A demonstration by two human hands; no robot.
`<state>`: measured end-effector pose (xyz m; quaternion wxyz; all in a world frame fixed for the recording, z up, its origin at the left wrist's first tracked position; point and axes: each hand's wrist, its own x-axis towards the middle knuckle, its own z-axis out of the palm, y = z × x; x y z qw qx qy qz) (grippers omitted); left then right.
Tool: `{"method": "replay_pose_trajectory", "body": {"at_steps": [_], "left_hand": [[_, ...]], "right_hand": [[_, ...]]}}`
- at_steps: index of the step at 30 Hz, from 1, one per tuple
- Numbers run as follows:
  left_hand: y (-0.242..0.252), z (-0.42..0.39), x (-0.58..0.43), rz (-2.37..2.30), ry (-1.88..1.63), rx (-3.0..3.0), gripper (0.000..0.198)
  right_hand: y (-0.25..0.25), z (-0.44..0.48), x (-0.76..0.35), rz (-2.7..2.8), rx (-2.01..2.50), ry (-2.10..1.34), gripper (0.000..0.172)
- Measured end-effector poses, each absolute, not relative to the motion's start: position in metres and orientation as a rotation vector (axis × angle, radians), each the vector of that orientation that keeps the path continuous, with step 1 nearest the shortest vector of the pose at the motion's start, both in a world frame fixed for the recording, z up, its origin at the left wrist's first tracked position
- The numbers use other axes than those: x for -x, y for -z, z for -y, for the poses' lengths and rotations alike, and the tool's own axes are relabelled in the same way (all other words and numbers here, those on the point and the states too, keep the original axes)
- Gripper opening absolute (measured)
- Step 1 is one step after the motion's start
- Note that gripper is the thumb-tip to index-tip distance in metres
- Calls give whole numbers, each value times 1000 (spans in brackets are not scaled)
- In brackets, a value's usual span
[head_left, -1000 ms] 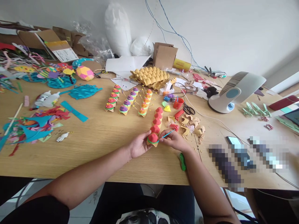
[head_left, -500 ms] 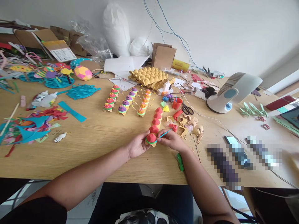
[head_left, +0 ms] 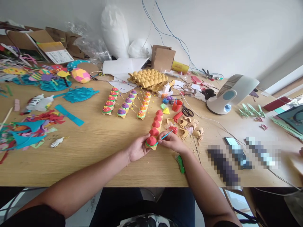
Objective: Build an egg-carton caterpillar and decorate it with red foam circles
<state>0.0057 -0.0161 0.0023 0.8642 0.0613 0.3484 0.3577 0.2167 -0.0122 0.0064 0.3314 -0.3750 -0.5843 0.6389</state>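
Observation:
An egg-carton strip (head_left: 155, 131) with a row of red domes lies in front of me, its near end in my left hand (head_left: 139, 148). Around the base of the nearest dome runs a green band. My right hand (head_left: 174, 143) pinches a thin blue stick-like tool (head_left: 166, 135), its tip at the right side of that band. Just below my right wrist is a small bag of green clay-like material (head_left: 181, 164). Behind the strip stand three decorated egg-carton strips: one red and green (head_left: 110, 101), one purple (head_left: 127, 104), one orange with yellow-headed pins (head_left: 143, 105).
Carton scraps (head_left: 189, 123), black-handled scissors (head_left: 187, 111) and a red cup (head_left: 176, 105) lie right of the strip. A white fan (head_left: 230, 94) and a phone (head_left: 238, 153) are farther right. Egg trays (head_left: 148, 78) sit behind. Colourful scraps (head_left: 26, 130) cover the left.
The view has shifted slightly. Both hands keep their hold on the strip and the blue tool, with little visible movement. Part of another person's hand now shows at the right edge.

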Motion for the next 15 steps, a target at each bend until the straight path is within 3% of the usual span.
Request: {"method": "replay_pose_trajectory", "body": {"at_steps": [15], "left_hand": [[-4,17,-7,-707,-765,-120,14]], "right_hand": [[1,10,-219,1588,972,-1660,44]]}}
